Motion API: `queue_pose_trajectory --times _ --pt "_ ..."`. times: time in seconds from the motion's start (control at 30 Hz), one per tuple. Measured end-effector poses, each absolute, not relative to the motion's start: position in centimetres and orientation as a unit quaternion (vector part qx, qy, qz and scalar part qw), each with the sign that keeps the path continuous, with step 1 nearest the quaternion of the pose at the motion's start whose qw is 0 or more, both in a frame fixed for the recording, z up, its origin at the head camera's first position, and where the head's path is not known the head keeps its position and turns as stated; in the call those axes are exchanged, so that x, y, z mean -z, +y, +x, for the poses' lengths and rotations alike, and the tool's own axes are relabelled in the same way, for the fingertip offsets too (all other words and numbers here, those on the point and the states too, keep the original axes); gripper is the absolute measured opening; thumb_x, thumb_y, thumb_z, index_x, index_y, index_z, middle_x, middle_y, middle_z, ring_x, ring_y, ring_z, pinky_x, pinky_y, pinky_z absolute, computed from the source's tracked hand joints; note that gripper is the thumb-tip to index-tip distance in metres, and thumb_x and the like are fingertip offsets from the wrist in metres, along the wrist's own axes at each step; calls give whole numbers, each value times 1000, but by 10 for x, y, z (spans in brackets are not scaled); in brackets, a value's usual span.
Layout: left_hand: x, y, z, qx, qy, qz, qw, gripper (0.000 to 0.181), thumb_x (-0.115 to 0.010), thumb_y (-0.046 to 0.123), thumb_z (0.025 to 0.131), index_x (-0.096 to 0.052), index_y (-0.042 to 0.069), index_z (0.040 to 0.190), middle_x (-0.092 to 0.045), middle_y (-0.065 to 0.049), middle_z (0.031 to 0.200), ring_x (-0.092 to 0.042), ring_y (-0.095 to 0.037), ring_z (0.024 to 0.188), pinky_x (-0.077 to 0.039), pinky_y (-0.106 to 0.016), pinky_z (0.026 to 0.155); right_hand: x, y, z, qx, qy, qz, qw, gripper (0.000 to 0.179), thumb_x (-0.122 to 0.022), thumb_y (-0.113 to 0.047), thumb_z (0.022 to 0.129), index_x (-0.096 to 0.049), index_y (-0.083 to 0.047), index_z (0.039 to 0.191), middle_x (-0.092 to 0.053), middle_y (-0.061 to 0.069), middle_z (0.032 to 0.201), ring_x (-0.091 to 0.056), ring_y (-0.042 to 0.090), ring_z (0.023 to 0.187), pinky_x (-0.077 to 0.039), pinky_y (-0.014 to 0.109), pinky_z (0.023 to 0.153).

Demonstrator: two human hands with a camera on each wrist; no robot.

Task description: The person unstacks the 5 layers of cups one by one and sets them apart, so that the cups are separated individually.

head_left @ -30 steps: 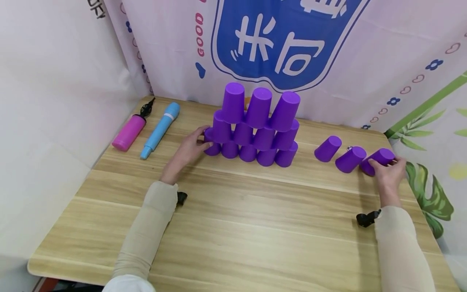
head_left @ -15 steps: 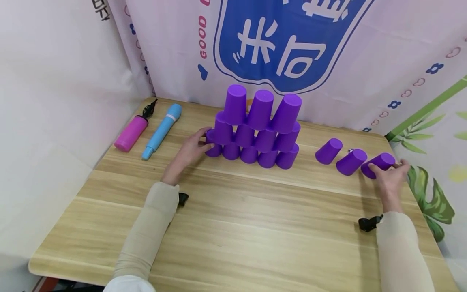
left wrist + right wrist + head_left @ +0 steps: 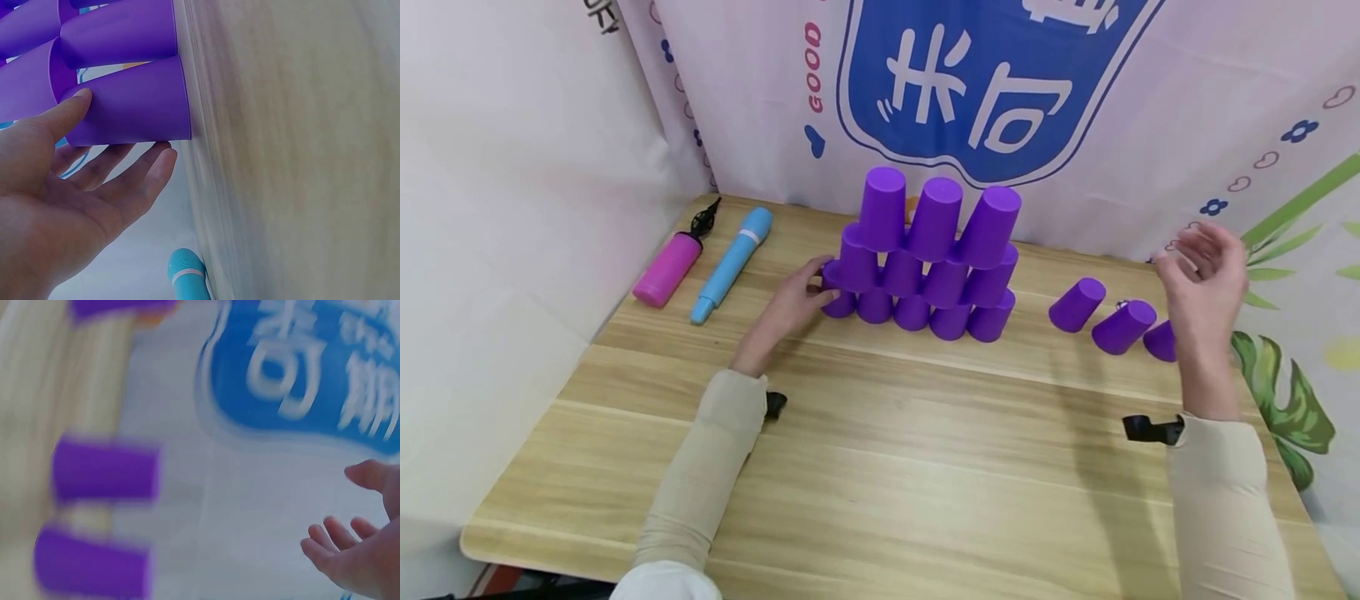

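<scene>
Purple cups stand upside down in a stepped stack, several in the bottom row, several in the middle and three in the top row (image 3: pixel 940 218). My left hand (image 3: pixel 793 302) holds the leftmost bottom cup (image 3: pixel 131 103) loosely, thumb on one side and fingers along the other. Raised over the table's right side, my right hand (image 3: pixel 1206 287) is spread and holds nothing. Below it, partly hidden by the hand, is a purple cup (image 3: pixel 1161 342). Left of that stand two more, a middle cup (image 3: pixel 1123 327) and a far cup (image 3: pixel 1077 305).
At the back left lie a pink hand pump (image 3: pixel 668 268) and a blue tube-shaped thing (image 3: pixel 732 267) with a white band. Behind the stack hangs a printed cloth (image 3: pixel 760 100). The wooden table (image 3: pixel 895 467) extends toward me. A small shiny object shows behind the middle loose cup.
My right hand has let go of the rightmost loose cup and risen above it. My left hand stays at the stack's lower left corner, and the cups keep their places.
</scene>
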State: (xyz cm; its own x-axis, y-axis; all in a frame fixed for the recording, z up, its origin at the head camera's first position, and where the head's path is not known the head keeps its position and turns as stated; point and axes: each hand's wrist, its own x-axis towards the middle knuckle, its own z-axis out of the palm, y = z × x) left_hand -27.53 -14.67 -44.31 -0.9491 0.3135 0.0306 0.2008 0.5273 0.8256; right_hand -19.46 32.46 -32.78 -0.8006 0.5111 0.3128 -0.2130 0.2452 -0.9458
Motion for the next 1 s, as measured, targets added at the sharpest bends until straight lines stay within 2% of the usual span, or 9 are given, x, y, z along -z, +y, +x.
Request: queue_pose_trajectory --times 0.1,0.27,0.4,0.57,1.0 --pt "443 -147 -276 -462 872 148 62 60 -58 20 97 -31 10 150 -44 -20 142 -53 -37 119 -48 -45 99 317 292 -196 -648 -713 -22 267 58 -75 -1 81 -51 -9 132 -57 9 125 -51 22 120 -40 24 106" --pt "443 -147 -276 -468 869 149 57 60 -58 18 97 -31 8 150 -44 -20 142 -52 -37 120 -47 -45 100 304 245 -204 -636 -745 58 191 64 -76 -9 82 -45 -11 139 -53 12 133 -46 27 126 -36 33 111" --pt "444 -147 -277 -469 868 153 56 60 -58 17 97 -31 8 150 -45 -21 141 -53 -37 119 -47 -45 99 297 218 -211 -590 -790 94 141 71 -76 -16 84 -39 -13 144 -50 11 137 -45 26 129 -36 39 111" --pt "445 -147 -276 -468 868 153 58 60 -59 18 97 -32 8 149 -45 -21 140 -54 -37 117 -48 -45 98 295 199 -218 -539 -831 100 96 76 -76 -25 83 -36 -15 147 -48 6 139 -46 22 128 -38 38 110" --pt "444 -147 -275 -468 869 149 56 60 -59 18 97 -32 8 150 -46 -20 140 -55 -37 117 -49 -45 97 305 184 -230 -508 -854 72 86 69 -76 -28 83 -42 -10 141 -53 10 129 -53 23 118 -45 37 102"
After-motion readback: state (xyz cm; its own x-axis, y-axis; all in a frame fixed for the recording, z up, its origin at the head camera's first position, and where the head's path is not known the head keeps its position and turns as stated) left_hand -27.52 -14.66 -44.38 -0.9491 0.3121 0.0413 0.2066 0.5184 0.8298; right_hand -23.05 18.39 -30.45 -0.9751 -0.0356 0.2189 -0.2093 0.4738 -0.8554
